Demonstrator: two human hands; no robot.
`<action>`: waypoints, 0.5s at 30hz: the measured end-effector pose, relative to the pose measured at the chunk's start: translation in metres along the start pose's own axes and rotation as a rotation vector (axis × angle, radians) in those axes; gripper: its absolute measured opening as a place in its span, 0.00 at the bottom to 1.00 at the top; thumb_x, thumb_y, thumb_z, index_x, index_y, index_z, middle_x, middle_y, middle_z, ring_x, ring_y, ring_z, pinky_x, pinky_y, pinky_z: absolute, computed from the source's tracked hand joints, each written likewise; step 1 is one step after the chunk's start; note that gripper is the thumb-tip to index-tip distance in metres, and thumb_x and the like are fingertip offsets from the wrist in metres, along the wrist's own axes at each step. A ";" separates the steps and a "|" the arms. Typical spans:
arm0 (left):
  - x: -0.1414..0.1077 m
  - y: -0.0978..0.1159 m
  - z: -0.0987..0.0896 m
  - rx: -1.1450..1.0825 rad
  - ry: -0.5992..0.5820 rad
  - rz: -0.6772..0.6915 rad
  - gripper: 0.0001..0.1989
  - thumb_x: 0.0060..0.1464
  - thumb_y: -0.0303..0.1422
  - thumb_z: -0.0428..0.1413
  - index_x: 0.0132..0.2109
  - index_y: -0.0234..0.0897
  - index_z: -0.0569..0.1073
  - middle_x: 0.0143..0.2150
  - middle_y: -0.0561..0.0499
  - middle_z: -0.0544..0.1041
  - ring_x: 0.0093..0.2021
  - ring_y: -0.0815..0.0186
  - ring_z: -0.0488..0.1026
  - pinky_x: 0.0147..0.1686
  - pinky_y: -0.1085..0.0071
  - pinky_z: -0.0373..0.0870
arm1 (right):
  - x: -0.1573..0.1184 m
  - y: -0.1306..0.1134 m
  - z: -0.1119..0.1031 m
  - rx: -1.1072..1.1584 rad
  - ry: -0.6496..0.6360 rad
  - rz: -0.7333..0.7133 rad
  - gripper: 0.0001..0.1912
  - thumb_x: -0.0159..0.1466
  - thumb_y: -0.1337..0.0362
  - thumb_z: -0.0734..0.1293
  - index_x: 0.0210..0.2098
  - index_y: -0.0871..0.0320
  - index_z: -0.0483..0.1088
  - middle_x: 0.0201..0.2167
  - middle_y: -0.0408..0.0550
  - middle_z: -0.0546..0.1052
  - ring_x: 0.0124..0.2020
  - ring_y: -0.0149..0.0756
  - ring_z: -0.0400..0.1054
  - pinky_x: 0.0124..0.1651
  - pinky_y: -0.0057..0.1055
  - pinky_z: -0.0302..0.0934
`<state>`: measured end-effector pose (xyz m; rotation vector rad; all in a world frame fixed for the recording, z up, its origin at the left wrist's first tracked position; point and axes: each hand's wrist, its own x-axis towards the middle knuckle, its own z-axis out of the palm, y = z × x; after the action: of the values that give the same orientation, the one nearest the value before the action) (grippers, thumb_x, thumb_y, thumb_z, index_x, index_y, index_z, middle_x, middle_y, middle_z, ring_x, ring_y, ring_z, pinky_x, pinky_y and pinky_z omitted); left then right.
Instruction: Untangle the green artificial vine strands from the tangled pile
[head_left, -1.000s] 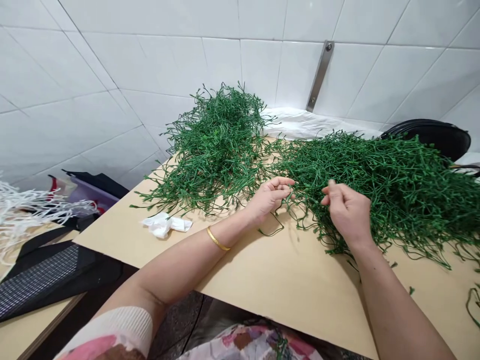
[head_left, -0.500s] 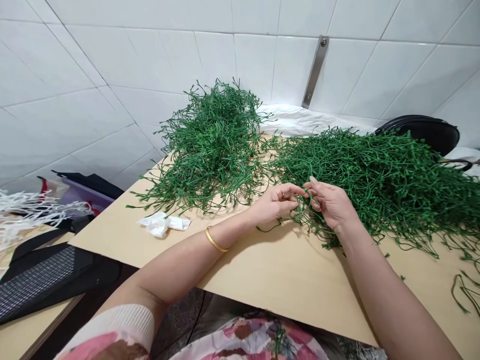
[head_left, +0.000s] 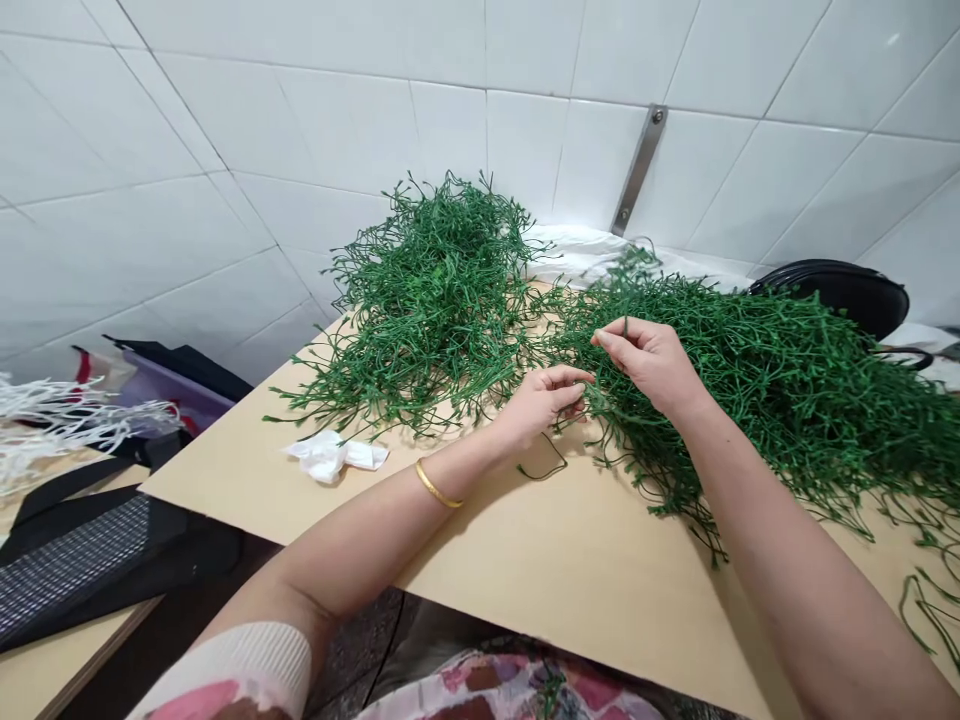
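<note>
Thin green strands with knotted ends lie in a left pile [head_left: 442, 290] and a larger right pile [head_left: 757, 370] on the light wooden table [head_left: 555, 560]. My left hand [head_left: 546, 402], a gold bangle on its wrist, pinches green strands between the piles; one strand [head_left: 551, 468] curves on the wood below it. Above and to the right, my right hand [head_left: 646, 362] is raised over the right pile's near left side, thumb and forefinger pinched on a green strand. The strands near its fingertips are partly blurred.
Crumpled white tissue [head_left: 334, 456] lies left of my left forearm. A black bag [head_left: 836, 292] stands behind the right pile, by the tiled wall. White strands [head_left: 82, 425] and black mesh fabric [head_left: 90, 560] are at the far left.
My right hand has moved up and slightly left, away from my left hand, with a strand pinched. My left hand has barely moved. The view has shifted slightly.
</note>
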<state>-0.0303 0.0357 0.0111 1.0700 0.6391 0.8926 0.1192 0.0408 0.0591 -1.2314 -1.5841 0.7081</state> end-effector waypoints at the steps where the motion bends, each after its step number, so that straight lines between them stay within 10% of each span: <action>1: 0.000 0.000 0.000 0.003 -0.008 -0.033 0.11 0.41 0.29 0.58 0.35 0.31 0.70 0.21 0.57 0.67 0.21 0.75 0.65 0.27 0.73 0.63 | 0.004 0.000 0.000 -0.051 -0.007 -0.026 0.11 0.54 0.59 0.65 0.25 0.61 0.69 0.13 0.36 0.57 0.17 0.22 0.46 0.21 0.25 0.40; 15: 0.000 -0.002 0.000 -0.058 -0.047 -0.125 0.07 0.41 0.30 0.58 0.31 0.31 0.71 0.27 0.52 0.72 0.28 0.74 0.68 0.31 0.75 0.61 | -0.021 0.019 -0.001 0.091 -0.178 0.150 0.17 0.55 0.51 0.64 0.27 0.61 0.69 0.14 0.36 0.59 0.17 0.22 0.50 0.21 0.24 0.43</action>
<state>-0.0298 0.0358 0.0092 0.9860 0.6301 0.7712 0.1276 0.0264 0.0360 -1.2572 -1.5946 0.9987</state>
